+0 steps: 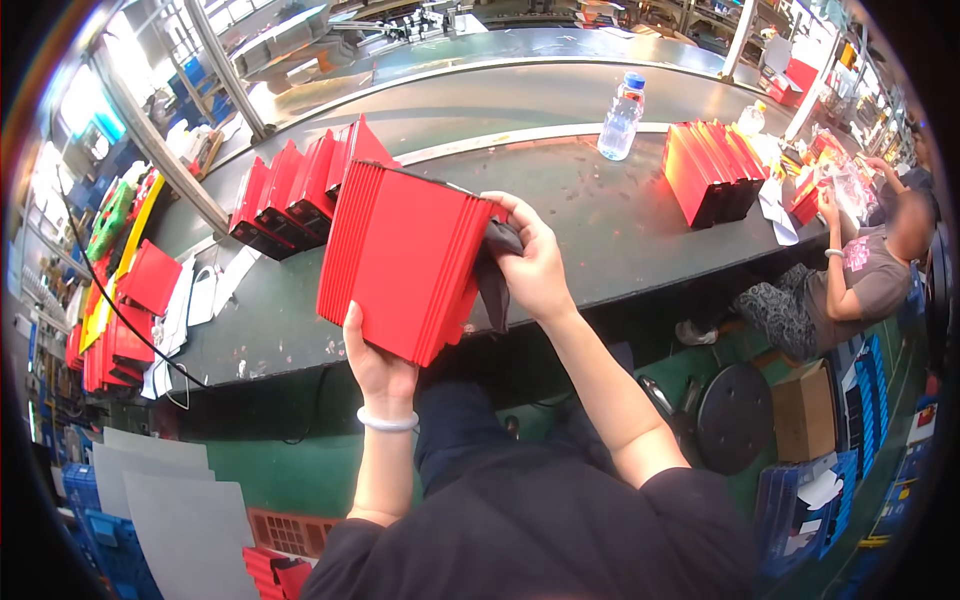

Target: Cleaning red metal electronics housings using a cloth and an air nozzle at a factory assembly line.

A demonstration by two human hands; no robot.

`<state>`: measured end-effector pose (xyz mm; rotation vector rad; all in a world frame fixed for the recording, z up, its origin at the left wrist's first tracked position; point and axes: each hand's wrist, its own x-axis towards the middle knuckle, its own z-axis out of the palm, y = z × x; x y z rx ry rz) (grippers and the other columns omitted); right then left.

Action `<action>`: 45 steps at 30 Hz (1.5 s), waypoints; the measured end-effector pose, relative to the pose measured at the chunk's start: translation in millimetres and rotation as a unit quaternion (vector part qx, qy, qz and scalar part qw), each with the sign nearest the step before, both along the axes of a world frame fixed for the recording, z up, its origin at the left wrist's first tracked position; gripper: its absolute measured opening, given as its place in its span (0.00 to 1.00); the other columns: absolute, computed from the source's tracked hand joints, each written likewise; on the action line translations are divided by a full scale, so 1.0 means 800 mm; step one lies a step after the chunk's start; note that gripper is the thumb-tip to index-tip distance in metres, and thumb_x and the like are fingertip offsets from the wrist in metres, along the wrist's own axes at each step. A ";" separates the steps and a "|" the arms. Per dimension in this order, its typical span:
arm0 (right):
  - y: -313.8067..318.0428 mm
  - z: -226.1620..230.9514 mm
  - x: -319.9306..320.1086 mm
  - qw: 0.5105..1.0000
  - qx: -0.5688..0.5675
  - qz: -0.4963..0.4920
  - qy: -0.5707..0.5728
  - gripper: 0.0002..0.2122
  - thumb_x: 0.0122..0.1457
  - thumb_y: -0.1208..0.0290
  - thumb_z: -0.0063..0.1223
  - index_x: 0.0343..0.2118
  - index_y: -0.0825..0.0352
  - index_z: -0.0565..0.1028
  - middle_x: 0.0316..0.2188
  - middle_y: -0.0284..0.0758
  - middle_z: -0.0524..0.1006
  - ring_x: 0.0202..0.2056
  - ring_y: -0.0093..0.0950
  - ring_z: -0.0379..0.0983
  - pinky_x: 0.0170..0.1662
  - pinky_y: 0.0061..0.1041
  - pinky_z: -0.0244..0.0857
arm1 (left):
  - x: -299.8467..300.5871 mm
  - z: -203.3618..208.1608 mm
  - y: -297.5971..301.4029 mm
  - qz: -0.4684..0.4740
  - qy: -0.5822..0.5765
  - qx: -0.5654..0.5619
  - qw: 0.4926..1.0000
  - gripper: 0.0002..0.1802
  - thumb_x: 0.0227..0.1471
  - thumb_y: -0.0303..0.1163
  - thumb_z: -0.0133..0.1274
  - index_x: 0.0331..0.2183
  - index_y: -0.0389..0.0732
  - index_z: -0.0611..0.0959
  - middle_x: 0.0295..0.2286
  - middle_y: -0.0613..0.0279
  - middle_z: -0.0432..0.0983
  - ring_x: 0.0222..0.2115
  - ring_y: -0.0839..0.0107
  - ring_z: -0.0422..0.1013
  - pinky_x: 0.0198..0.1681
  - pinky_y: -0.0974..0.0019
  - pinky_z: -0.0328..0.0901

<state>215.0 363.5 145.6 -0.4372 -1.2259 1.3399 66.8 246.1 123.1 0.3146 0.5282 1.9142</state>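
A red ribbed metal housing (400,250) is held up tilted in front of me, above the near edge of the dark workbench. My left hand (383,370) grips its lower edge, the thumb lying on the red face and the other fingers hidden beneath. At the upper right corner my right hand (528,258) pinches a dark cloth (494,275) against the housing's side. Part of the cloth hangs down below the fingers. Just behind the held piece, several similar red housings (300,190) with black ends stand in a row on the bench.
A clear water bottle (622,118) with a blue cap stands on the workbench (590,220). More red housings (712,172) stand to its right. At far right a co-worker (850,280) sits handling red parts. A round black stool (733,418) and an open cardboard box (803,410) are below.
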 end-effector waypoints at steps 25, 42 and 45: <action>0.006 0.008 0.058 0.994 -0.007 -0.104 -0.032 0.06 0.57 0.82 0.52 0.34 0.66 0.69 0.25 0.27 0.73 0.27 0.16 0.69 0.32 0.13 0.62 | -0.018 0.012 0.016 -0.045 -0.101 0.038 0.993 0.30 0.56 0.47 0.48 0.55 0.41 0.66 0.52 0.56 0.67 0.51 0.57 0.66 0.54 0.48 0.63; 0.081 -0.025 0.110 0.915 0.020 -0.052 -0.400 0.07 0.45 0.78 0.62 0.28 0.69 0.76 0.21 0.27 0.75 0.23 0.14 0.69 0.28 0.16 0.63 | -0.034 0.001 0.012 -0.040 -0.106 0.008 0.994 0.29 0.55 0.46 0.50 0.54 0.41 0.68 0.51 0.56 0.68 0.51 0.57 0.67 0.53 0.49 0.64; 0.094 -0.019 0.123 0.935 -0.156 0.067 -0.312 0.07 0.52 0.68 0.59 0.29 0.66 0.77 0.21 0.26 0.75 0.22 0.14 0.67 0.26 0.15 0.61 | -0.035 -0.003 0.012 -0.054 -0.116 0.016 0.992 0.29 0.55 0.46 0.50 0.54 0.41 0.68 0.51 0.56 0.68 0.51 0.57 0.67 0.53 0.49 0.64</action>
